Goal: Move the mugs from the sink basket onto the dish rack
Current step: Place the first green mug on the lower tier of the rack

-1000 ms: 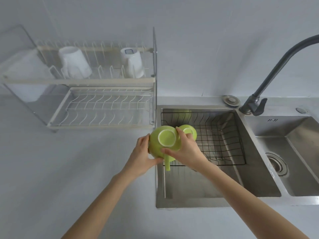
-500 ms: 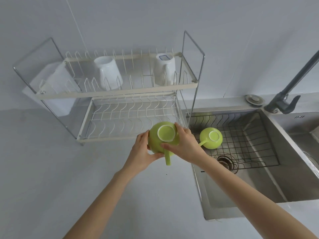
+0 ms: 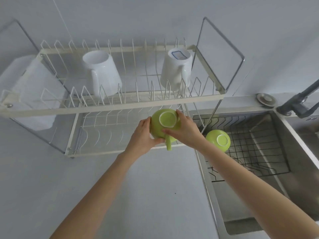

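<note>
Your lighting's soft and even, pretty flat, with only faint shadows on the counter (image 3: 43, 178). There's mild glare on the sink wall (image 3: 293, 152) around 3 o'clock. The wide lens bows the dish rack (image 3: 120, 102) frame toward 9 and 12 o'clock, and the whole picture's slightly soft, blurrier at the edges

Green mug (image 3: 158, 128) glossy ceramic — sink (image 3: 293, 169) brushed steel.

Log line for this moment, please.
phase: transfer | both hands, left and right, hold inverted green ceramic mug over white wire rack's lower tier | second green mug in sink basket
</note>
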The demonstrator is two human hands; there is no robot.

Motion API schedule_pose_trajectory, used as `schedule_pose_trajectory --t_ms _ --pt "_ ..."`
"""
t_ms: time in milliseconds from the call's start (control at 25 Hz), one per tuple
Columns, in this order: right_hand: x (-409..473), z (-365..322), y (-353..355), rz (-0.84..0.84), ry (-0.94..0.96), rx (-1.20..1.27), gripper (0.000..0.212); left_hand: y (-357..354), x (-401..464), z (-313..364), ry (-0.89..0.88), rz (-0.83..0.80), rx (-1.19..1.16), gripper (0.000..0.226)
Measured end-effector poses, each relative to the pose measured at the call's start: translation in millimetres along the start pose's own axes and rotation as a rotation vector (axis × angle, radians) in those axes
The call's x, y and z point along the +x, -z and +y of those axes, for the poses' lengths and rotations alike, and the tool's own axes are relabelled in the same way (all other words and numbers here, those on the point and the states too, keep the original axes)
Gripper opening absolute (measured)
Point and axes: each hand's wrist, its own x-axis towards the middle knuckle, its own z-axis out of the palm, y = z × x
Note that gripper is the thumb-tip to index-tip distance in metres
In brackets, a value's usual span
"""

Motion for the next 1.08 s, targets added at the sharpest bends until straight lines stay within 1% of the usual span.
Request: schedule_pose_trajectory --t_ms 160,360,440,520,640,840,1000,1080 --pt "24.6 2.5 -3.4 -0.027 -0.016 -0.017 0.082 -7.5 21.8 -7.5 0.045 -0.023 -0.003 0.089" --pt "42.9 9.5 -7.3 -0.025 -0.032 -0.022 0.067 -12.5 35.4 -13.4 0.082 -0.037 -0.004 0.09" --pt "43.0 13.2 -10.2 -0.034 -0.021 -0.048 0.07 -14.2 33.5 -14.0 0.07 -0.035 -0.022 0.09" --pt "39.8 16.1 -10.9 -0.056 -0.015 -0.068 0.077 -15.1 30.3 -14.0 0.047 -0.036 -0.011 0.091" --pt "35.1 17.1 -8.1 -0.086 -0.01 -0.078 0.084 -15.1 27.4 -13.8 0.025 -0.045 0.041 0.089" --pt "26.9 15.7 -5.0 -0.088 0.041 -0.133 0.083 -8.7 18.4 -5.8 -0.02 -0.069 0.145 0.089" --pt "9.8 15.6 3.1 -0.07 0.128 -0.206 0.078 4.8 0.0 1.6 -0.045 -0.059 0.323 0.076" --pt "-5.0 16.5 8.2 -0.061 0.185 -0.28 0.074 10.2 -15.6 9.9 -0.039 -0.049 0.416 0.069"
